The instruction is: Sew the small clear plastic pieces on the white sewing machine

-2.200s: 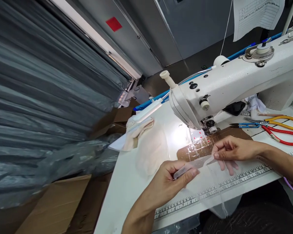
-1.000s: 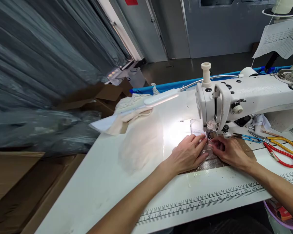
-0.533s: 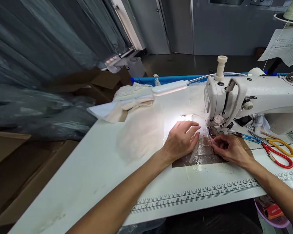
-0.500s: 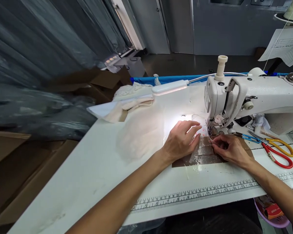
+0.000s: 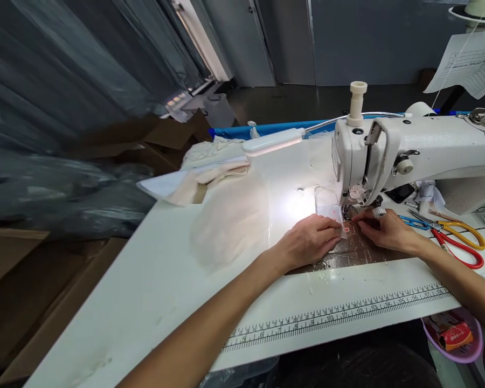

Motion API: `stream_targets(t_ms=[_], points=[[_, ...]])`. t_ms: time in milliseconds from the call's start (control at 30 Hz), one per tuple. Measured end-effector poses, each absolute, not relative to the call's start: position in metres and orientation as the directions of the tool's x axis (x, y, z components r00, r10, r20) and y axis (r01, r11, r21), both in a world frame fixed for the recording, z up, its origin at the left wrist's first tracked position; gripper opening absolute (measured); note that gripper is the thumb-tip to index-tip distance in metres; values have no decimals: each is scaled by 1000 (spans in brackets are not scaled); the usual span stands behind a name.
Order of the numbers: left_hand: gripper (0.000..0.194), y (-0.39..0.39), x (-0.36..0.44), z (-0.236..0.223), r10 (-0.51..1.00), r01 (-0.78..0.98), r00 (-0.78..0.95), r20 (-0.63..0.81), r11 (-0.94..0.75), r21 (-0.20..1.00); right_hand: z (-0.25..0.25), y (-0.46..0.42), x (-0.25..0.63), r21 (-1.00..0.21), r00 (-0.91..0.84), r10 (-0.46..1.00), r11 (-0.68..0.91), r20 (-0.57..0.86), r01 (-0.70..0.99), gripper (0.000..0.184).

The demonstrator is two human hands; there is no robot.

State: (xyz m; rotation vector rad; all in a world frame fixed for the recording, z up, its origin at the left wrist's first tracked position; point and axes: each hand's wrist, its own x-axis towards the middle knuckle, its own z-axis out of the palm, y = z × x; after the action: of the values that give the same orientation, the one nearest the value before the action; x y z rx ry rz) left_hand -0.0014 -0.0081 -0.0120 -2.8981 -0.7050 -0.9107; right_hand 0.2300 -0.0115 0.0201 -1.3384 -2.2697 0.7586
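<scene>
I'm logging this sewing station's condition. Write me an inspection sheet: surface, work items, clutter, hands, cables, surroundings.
Surface: white table with a printed ruler scale along the near edge; brown sheet under the work.
Work items: sewing machine; sheer fabric by the left hand.
Clutter: blue thread snips and scissors with red and yellow handles, beyond the right hand; cream cloth, far side.
Hands: left rests low near the presser foot; right has bent fingers close by, grip unclear.
Cables: flexible metal neck carrying the lamp.
Surroundings: grey curtain, cardboard boxes, purple basket below the table.
</scene>
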Motion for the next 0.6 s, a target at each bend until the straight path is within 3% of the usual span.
stream_targets(t_ms=[100,367,600], points=[[22,-9,0,-7,391,431,733,557,-900,65,20,-5,231,-593,-530,848,431,9,680,30],[16,-12,5,-1,339,439,727,597,-898,-25,10,-10,229,-367,-600,799,568,31,737,34],[18,-10,5,-4,305,397,770,561,-917,-47,12,-12,227,-277,-616,785,606,62,745,33]])
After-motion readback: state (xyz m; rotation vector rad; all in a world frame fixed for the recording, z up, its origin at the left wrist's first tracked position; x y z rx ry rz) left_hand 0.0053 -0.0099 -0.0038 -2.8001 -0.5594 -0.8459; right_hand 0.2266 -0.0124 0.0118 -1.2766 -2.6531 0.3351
